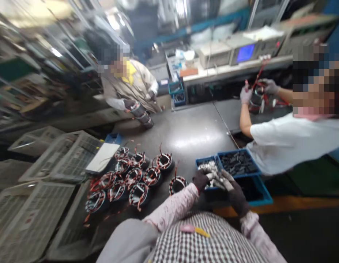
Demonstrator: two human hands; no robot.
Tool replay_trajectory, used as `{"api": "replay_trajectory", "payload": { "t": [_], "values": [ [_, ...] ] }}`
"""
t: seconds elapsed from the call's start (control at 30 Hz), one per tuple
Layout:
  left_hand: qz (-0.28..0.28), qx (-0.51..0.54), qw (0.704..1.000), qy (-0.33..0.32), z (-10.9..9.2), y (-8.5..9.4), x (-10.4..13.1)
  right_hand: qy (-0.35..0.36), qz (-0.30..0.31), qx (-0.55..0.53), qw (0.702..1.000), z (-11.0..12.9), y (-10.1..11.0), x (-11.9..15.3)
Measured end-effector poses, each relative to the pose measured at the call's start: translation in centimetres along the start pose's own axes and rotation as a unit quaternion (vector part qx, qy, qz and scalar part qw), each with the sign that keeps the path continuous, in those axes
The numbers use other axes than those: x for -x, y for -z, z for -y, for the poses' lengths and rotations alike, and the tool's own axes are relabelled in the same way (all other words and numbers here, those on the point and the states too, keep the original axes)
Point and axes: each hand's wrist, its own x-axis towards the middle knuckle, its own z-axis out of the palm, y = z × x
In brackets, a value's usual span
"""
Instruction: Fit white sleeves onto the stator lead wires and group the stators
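Observation:
My left hand (202,179), in a dark glove with pale fingertips, is at the front of a blue bin of small silvery parts (208,165). My right hand (233,188), gloved alike, reaches over the same bin from the right. The fingertips of both hands come close together over the silvery parts; blur hides whether they hold any. Beside that bin is a blue bin of black pieces (237,163). Left of my hands stands a wound ring with red wires (177,185).
Several more wound rings (133,177) stand on the dark table (180,128) at left. Grey crates (34,215) fill the far left. One person across holds stacked rings (142,115); another at right handles a wired ring (257,96). A blue tray (264,191) lies right of my hands.

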Motion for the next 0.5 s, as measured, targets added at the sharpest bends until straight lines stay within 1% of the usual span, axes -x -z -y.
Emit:
{"api": "replay_trajectory", "payload": {
  "t": [0.03, 0.07, 0.1, 0.13, 0.2, 0.23, 0.27, 0.3, 0.33, 0.4, 0.43, 0.5],
  "values": [
    [-0.027, 0.006, 1.000, -0.014, 0.0, 0.1, -0.1, -0.032, -0.004, 0.018, 0.999, -0.5, 0.7, -0.2],
    [-0.039, 0.011, 0.999, -0.021, 0.0, 0.2, -0.2, -0.031, -0.015, 0.058, 0.998, -0.8, 1.3, -0.4],
    [-0.031, 0.011, 0.999, -0.027, 0.0, 0.2, -0.2, -0.027, -0.013, 0.096, 0.995, -1.0, 1.8, -0.6],
    [0.005, 0.003, 1.000, -0.028, 0.1, 0.0, -0.1, -0.007, 0.004, 0.139, 0.990, -1.0, 2.0, -0.7],
    [0.104, -0.010, 0.994, -0.018, 0.2, -0.6, 0.4, 0.038, 0.059, 0.200, 0.977, -0.4, 1.7, -0.6],
    [0.137, -0.009, 0.991, -0.012, 0.3, -1.1, 0.7, 0.052, 0.084, 0.217, 0.971, 0.0, 1.3, -0.4],
    [0.144, -0.004, 0.989, -0.011, 0.4, -1.5, 1.0, 0.062, 0.094, 0.228, 0.967, 0.4, 0.9, -0.1],
    [0.127, 0.008, 0.992, -0.011, 0.5, -1.8, 1.3, 0.069, 0.089, 0.233, 0.966, 0.7, 0.5, 0.2],
    [0.097, 0.023, 0.995, -0.011, 0.5, -1.9, 1.6, 0.073, 0.071, 0.233, 0.967, 0.9, 0.3, 0.5],
    [0.028, 0.052, 0.998, -0.015, 0.4, -1.7, 1.9, 0.056, 0.028, 0.224, 0.973, 0.6, 0.9, 0.9],
    [0.000, 0.066, 0.998, -0.017, 0.3, -1.2, 2.1, 0.034, 0.005, 0.224, 0.974, 0.2, 1.8, 1.0],
    [-0.046, 0.093, 0.994, -0.023, 0.3, 0.2, 2.5, -0.017, -0.034, 0.252, 0.967, -1.3, 4.4, 1.0]
  ]
}}
